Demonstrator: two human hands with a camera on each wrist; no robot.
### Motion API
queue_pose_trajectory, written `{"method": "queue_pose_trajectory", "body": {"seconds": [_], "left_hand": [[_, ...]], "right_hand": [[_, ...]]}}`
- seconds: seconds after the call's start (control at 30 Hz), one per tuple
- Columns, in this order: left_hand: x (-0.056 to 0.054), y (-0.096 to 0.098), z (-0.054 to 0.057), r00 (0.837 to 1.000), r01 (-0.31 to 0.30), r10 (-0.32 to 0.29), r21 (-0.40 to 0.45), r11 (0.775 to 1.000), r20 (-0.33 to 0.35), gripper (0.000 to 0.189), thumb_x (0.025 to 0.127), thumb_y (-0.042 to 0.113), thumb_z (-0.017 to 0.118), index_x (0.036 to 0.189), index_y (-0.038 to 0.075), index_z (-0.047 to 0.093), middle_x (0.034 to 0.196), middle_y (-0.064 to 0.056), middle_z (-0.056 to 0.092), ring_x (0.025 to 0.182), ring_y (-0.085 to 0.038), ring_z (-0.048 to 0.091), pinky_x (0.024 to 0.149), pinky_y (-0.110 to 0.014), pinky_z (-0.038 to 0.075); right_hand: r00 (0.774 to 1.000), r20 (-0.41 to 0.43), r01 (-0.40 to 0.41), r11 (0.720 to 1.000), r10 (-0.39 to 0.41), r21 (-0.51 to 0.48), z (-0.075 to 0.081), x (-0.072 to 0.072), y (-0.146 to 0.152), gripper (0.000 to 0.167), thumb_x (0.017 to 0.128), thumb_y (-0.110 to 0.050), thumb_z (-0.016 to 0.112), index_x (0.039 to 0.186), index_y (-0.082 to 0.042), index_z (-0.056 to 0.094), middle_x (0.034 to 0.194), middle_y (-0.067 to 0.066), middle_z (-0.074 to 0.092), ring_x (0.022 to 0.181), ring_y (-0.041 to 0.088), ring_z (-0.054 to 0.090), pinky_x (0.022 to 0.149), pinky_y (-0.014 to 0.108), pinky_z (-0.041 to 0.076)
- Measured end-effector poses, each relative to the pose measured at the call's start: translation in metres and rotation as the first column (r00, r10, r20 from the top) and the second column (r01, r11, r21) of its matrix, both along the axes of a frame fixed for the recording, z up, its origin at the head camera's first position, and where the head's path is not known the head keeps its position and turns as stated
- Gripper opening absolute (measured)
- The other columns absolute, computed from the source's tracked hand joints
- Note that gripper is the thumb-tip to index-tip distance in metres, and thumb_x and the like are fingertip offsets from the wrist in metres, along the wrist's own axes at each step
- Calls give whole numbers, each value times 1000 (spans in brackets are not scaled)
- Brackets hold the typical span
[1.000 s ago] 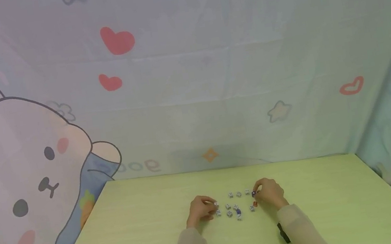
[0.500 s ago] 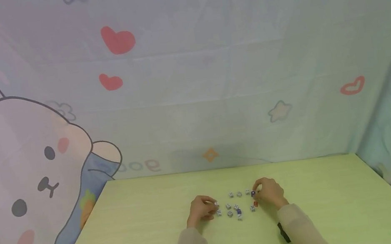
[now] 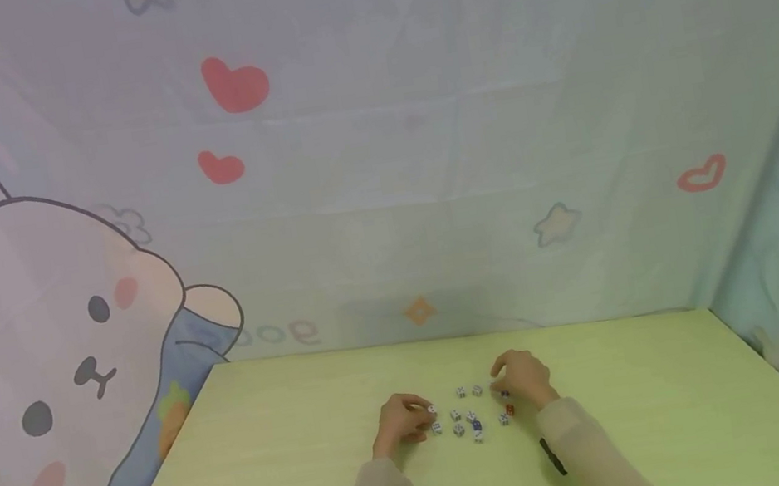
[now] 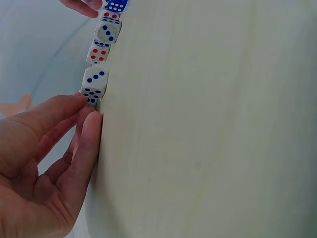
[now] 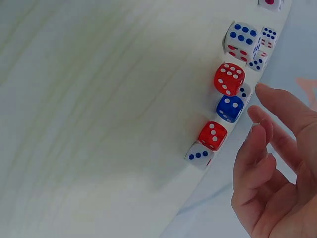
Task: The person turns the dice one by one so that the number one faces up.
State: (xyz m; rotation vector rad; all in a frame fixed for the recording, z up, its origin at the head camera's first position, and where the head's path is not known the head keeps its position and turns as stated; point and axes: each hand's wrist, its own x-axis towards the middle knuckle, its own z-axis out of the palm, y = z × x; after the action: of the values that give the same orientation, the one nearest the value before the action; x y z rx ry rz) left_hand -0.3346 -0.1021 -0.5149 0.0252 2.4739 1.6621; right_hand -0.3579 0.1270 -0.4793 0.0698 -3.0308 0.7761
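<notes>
My left hand (image 3: pixel 403 421) pinches a white die (image 4: pixel 92 102) between thumb and forefinger at the left of a group of dice; the fingers partly hide it. Right beside it sits another white die (image 4: pixel 95 78) with blue pips. On the right side, my right hand (image 3: pixel 528 378) hovers with thumb and fingers apart and nothing seen between them. Its fingertips are close to a white die (image 5: pixel 244 92). Near them lie a blue die (image 5: pixel 230 108), a red die (image 5: pixel 229 78) and a second red die (image 5: pixel 213 135).
Several more white dice stand between the hands, including a white die (image 3: pixel 460 392) in the back row. A blue die (image 3: pixel 476 426) sits among the front ones. The pale yellow table (image 3: pixel 278 461) meets a printed cloth backdrop (image 3: pixel 388 235) behind.
My right hand has moved left and slightly back, off the blue die it was holding and over toward the neighbouring white die. The left hand stays in place at its die.
</notes>
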Motion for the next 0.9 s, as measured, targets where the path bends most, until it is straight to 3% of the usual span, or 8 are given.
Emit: {"method": "queue_pose_trajectory", "body": {"seconds": [0.27, 0.63, 0.9], "left_hand": [[2, 1, 1, 1000, -8, 8, -4, 1000, 5, 21, 77, 8, 67, 98, 2, 66, 77, -9, 66, 55, -8, 58, 48, -23, 52], [-1, 0, 3, 1000, 1, -2, -16, 1000, -13, 21, 76, 6, 68, 97, 2, 66, 78, -9, 67, 53, -7, 58, 49, -23, 53], [2, 0, 2, 1000, 14, -14, -15, 1000, -21, 21, 76, 5, 68, 97, 1, 66, 78, -10, 67, 50, -7, 57, 49, -23, 53]], "right_hand": [[999, -33, -23, 999, 24, 39, -4, 1, -5, 17, 70, -17, 73, 85, -10, 68, 102, 15, 65, 65, 19, 57, 53, 33, 49], [999, -7, -50, 996, 51, 74, -1, 5, -8, 10, 70, -19, 74, 76, -14, 68, 101, 13, 65, 58, 16, 52, 49, 29, 45], [997, 8, -80, 994, 79, 74, -2, 11, -8, 10, 72, -20, 73, 76, -12, 68, 60, 0, 62, 47, 12, 54, 43, 23, 41]]}}
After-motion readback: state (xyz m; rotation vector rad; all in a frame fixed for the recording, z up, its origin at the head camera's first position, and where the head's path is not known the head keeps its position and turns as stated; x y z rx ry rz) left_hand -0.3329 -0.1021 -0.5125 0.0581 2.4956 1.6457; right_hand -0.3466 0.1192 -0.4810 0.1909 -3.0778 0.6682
